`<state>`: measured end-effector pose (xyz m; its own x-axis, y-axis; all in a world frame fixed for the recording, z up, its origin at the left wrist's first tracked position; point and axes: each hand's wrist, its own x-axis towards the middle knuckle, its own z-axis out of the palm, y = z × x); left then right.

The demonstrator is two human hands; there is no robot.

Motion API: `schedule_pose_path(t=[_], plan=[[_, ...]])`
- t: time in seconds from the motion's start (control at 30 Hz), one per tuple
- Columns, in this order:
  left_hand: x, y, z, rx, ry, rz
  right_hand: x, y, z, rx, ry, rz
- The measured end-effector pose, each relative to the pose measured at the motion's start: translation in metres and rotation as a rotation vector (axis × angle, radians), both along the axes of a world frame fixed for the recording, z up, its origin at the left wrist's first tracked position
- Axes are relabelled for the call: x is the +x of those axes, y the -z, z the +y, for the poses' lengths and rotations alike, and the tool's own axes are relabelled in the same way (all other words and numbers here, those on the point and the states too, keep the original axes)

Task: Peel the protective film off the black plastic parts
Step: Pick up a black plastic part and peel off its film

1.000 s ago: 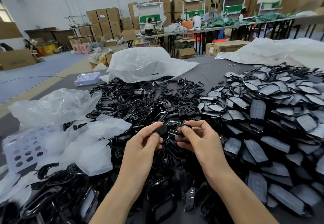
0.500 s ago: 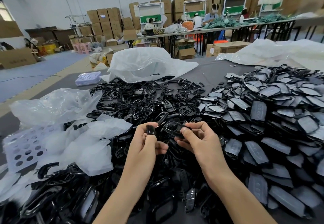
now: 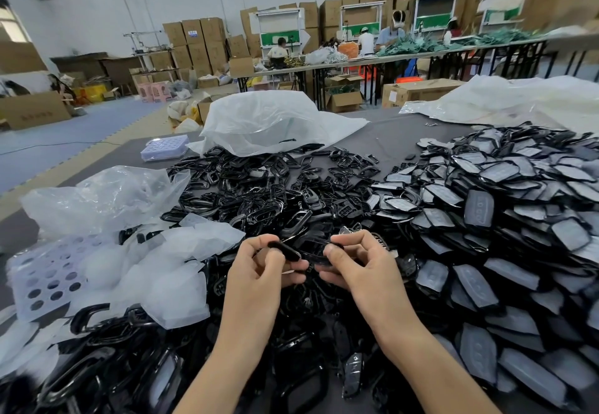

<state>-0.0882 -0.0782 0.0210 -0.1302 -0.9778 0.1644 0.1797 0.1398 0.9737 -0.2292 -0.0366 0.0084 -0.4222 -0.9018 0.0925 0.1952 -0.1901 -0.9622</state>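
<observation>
Above the pile (image 3: pixel 259 199), black part (image 3: pixel 309 251) crosswise

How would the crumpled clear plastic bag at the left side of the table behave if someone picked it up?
The crumpled clear plastic bag is probably floppy: it lies in loose folds and holds no shape of its own. It looks thin and see-through, so it is likely very light. If pushed, it would probably bunch up rather than slide as a whole.
</observation>
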Motion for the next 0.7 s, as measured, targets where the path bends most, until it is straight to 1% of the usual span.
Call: schedule_pose_path(t=[0.13,0.23,0.27,0.3,0.4,0.5,0.57,0.63,0.7], plan=[[-0.002,0.002,0.002,0.001,0.008,-0.066,0.003,0.0,0.0,-0.022,0.008,0.051],[-0.002,0.008,0.002,-0.065,-0.045,-0.214,0.005,-0.001,-0.001,-0.057,-0.012,0.054],[-0.001,0.009,0.001,-0.072,-0.06,-0.238,0.005,-0.002,0.0,-0.064,-0.024,0.046],[-0.001,0.009,0.0,-0.052,-0.056,-0.222,0.005,-0.003,0.001,-0.066,-0.034,0.038],[0.0,0.008,-0.002,0.046,0.003,-0.091,0.004,-0.007,0.003,-0.064,-0.054,-0.005],[-0.003,0.007,-0.002,0.063,0.039,0.027,0.004,-0.009,0.004,-0.053,-0.07,-0.041],[-0.005,0.009,-0.001,0.053,0.081,0.033,0.005,-0.01,0.005,-0.051,-0.09,-0.055],[-0.006,0.011,0.001,0.039,0.142,-0.002,0.006,-0.009,0.005,-0.055,-0.113,-0.066],[-0.005,0.01,0.004,0.042,0.186,-0.01,0.006,-0.009,0.006,-0.053,-0.118,-0.04]])
